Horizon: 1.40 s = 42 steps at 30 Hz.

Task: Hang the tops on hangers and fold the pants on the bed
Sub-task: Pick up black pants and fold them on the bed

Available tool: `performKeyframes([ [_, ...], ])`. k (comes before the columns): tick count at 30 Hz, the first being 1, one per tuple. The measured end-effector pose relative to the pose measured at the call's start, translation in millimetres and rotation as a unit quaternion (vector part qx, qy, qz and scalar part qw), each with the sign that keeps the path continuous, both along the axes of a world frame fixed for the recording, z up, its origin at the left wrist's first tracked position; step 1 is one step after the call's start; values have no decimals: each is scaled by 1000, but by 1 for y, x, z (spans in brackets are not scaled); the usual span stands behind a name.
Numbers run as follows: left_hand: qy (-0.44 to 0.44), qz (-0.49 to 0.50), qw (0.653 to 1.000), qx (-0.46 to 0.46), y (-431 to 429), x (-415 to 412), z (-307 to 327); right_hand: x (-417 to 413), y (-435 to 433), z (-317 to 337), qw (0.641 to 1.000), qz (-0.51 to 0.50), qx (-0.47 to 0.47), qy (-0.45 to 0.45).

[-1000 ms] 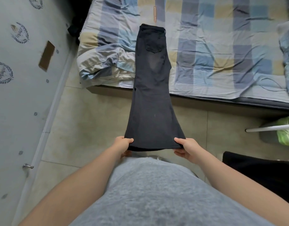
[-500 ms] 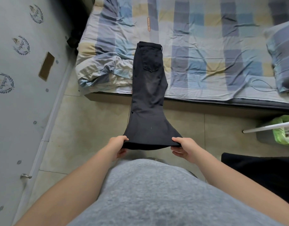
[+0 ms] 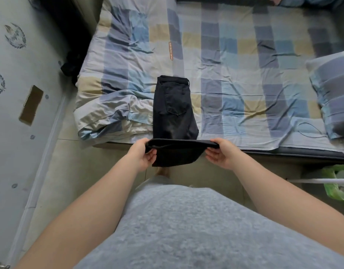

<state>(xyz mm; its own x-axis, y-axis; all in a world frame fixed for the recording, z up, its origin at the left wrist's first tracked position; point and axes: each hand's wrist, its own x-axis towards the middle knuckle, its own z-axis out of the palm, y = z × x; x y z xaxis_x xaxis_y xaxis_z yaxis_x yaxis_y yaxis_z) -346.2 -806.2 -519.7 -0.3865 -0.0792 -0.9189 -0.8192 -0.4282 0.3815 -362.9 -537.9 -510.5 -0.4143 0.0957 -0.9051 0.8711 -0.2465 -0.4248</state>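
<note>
The black pants (image 3: 174, 109) lie with their waist end on the bed's (image 3: 245, 74) creased checked sheet, back pocket up. Their middle sags, partly hidden behind the raised hem. The left hand (image 3: 143, 154) and right hand (image 3: 220, 152) each pinch a hem corner, pulling it taut. An orange label (image 3: 170, 51) on the sheet is too blurred to read.

A single head-worn wide-angle camera looks steeply down over the checked blue-and-yellow bed (image 3: 245, 55). It sits close before the bed's near edge.
</note>
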Motion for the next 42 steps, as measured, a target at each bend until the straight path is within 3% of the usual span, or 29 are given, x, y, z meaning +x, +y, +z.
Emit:
performKeyframes([
  [11, -58, 23, 996, 59, -40, -226, -25, -220, -48, -19, 993, -97, 31, -52],
  [20, -70, 13, 996, 59, -34, -388, -145, -367, -44, -140, 991, -118, 33, -53],
  [25, -50, 16, 997, 51, -25, -446, -212, -428, -44, -213, 992, -118, -11, -36],
  [31, 9, -2, 996, 89, -13, -443, -260, -427, -47, -282, 990, -99, -93, -23],
  [42, -81, -114, 990, 11, -7, -295, -282, -324, -40, -304, 983, -108, -110, -98],
])
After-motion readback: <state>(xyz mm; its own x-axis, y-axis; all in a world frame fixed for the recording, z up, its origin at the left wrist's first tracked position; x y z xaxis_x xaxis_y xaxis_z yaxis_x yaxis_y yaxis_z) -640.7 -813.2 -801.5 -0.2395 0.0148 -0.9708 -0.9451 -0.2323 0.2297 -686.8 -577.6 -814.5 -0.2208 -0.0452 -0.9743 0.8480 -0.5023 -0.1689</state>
